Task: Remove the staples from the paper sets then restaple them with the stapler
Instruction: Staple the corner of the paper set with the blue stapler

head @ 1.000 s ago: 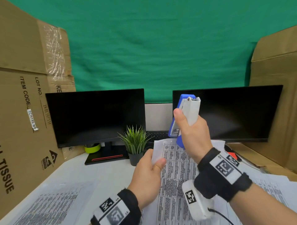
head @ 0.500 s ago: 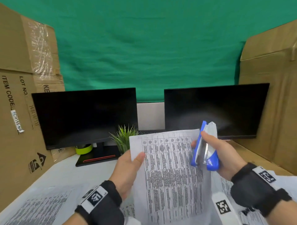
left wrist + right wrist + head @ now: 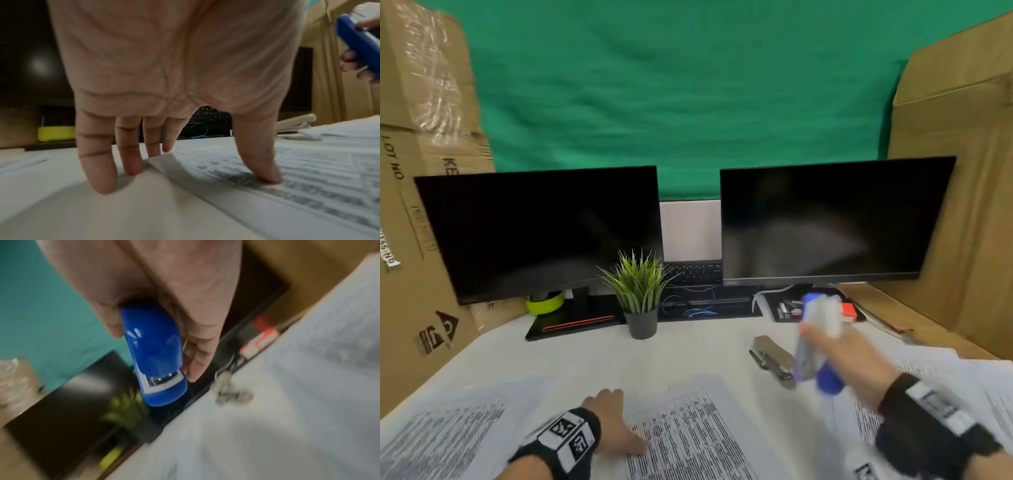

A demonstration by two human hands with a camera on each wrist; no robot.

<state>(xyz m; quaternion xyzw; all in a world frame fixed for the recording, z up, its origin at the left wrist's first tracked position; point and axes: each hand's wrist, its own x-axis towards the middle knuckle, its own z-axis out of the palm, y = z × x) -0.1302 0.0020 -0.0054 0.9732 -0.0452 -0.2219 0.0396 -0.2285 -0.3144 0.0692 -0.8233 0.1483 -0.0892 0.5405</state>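
Observation:
A printed paper set lies flat on the white table in front of me. My left hand rests on its left edge with straight fingers. In the left wrist view the thumb presses the printed sheet while the other fingers touch the table beside it. My right hand grips a blue and white stapler in the air to the right of the set, blurred by motion. The right wrist view shows the fingers wrapped round the blue stapler, its mouth pointing away.
A beige staple tool lies on the table just left of the stapler. More printed sheets lie at the left and right. A potted plant, two dark monitors and cardboard boxes stand at the back and sides.
The paper set, held up before, now lies flat on the table under my left hand. My right hand has carried the stapler to the right and lower, away from the paper.

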